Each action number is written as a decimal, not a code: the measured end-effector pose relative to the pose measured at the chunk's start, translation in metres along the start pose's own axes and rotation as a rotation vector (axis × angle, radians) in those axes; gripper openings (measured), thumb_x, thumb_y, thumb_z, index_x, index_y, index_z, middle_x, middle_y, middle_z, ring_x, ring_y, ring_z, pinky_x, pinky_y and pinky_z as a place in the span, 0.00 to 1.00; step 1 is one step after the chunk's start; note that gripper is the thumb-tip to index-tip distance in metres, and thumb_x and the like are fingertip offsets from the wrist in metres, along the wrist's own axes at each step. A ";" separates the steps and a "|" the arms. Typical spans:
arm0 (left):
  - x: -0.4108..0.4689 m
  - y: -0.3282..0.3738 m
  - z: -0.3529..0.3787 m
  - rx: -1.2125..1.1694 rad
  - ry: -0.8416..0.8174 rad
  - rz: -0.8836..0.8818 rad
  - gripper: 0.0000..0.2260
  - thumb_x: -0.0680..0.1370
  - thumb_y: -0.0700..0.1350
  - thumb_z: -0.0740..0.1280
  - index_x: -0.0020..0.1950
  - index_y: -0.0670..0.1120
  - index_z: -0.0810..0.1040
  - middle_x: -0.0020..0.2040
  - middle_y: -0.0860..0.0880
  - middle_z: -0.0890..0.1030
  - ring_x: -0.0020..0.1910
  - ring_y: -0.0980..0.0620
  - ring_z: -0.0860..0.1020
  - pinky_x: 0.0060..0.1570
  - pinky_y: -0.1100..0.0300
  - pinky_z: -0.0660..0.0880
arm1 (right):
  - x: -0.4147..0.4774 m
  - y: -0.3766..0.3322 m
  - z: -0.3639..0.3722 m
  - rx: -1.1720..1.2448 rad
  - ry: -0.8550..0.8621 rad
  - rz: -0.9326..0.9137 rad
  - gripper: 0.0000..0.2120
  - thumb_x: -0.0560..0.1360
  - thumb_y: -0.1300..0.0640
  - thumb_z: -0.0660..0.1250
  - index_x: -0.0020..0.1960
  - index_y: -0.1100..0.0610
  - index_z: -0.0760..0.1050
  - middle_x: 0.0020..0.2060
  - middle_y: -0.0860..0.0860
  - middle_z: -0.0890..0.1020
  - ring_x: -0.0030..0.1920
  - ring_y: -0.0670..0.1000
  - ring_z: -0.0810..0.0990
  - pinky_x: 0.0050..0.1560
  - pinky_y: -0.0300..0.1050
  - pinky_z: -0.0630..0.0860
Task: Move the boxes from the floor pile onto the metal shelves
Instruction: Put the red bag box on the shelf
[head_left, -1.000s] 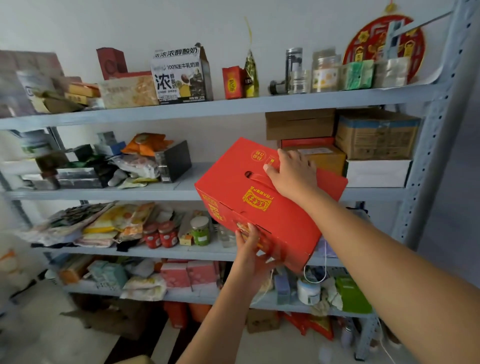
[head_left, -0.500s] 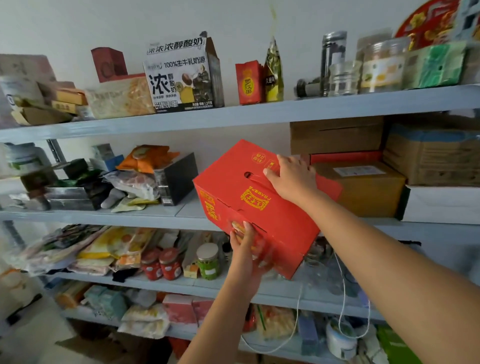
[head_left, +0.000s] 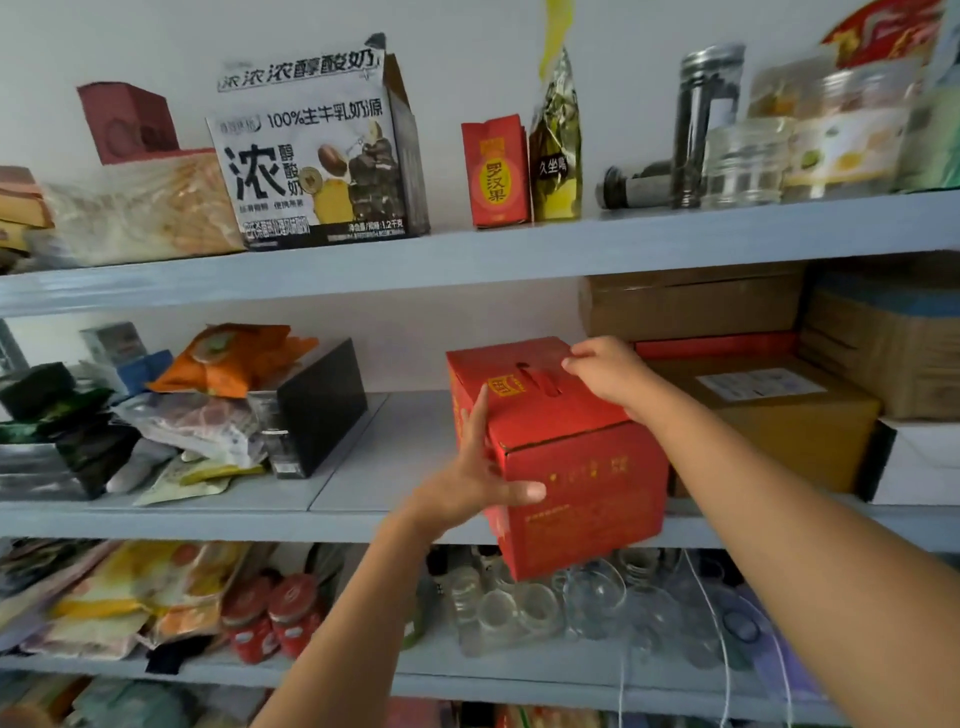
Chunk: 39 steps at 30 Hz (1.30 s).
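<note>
A red cardboard box (head_left: 582, 483) with gold print and a slotted carry handle on top sits on the middle metal shelf (head_left: 395, 452). Its near end sticks out past the shelf's front edge. My left hand (head_left: 467, 488) presses the box's left side with straight fingers, and its thumb lies across the front face. My right hand (head_left: 608, 371) holds the top far edge with its fingers curled over it.
A brown carton (head_left: 779, 415) stands right beside the red box, with more cartons stacked behind and above it. To the left a black box (head_left: 317, 405) and snack bags crowd the shelf. A milk carton box (head_left: 311, 156) stands on the shelf above. Glass jars (head_left: 571, 597) sit below.
The red box went from tilted in the air to level on the middle shelf. My left hand moved from its underside to its left side. The view moved closer.
</note>
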<state>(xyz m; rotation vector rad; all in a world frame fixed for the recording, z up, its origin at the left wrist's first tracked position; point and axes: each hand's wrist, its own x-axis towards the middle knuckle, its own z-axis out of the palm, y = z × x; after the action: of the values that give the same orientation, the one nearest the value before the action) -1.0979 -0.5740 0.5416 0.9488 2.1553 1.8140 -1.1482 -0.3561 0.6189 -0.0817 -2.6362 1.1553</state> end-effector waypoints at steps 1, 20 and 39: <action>0.007 -0.002 0.001 0.018 0.050 0.012 0.53 0.72 0.32 0.74 0.79 0.58 0.39 0.75 0.47 0.62 0.65 0.60 0.74 0.59 0.59 0.77 | 0.004 -0.002 0.002 -0.018 0.002 -0.035 0.18 0.79 0.50 0.64 0.65 0.56 0.77 0.67 0.55 0.77 0.69 0.58 0.72 0.71 0.55 0.66; 0.120 -0.048 -0.038 0.324 0.628 -0.136 0.33 0.79 0.44 0.68 0.79 0.54 0.55 0.54 0.52 0.77 0.51 0.48 0.78 0.46 0.56 0.72 | 0.035 0.008 0.075 -0.740 0.170 -0.315 0.20 0.83 0.54 0.54 0.74 0.57 0.66 0.74 0.58 0.67 0.75 0.59 0.61 0.74 0.55 0.58; 0.183 -0.065 -0.062 0.414 0.585 -0.224 0.30 0.79 0.45 0.66 0.78 0.52 0.55 0.61 0.46 0.80 0.53 0.43 0.79 0.46 0.54 0.74 | 0.095 0.027 0.075 -0.679 0.036 -0.309 0.30 0.82 0.46 0.54 0.79 0.58 0.53 0.79 0.57 0.56 0.79 0.57 0.50 0.77 0.57 0.44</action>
<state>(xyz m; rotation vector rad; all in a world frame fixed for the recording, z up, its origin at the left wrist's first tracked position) -1.2959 -0.5259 0.5442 0.2055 2.9210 1.7149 -1.2611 -0.3763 0.5712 0.1697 -2.7540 0.1388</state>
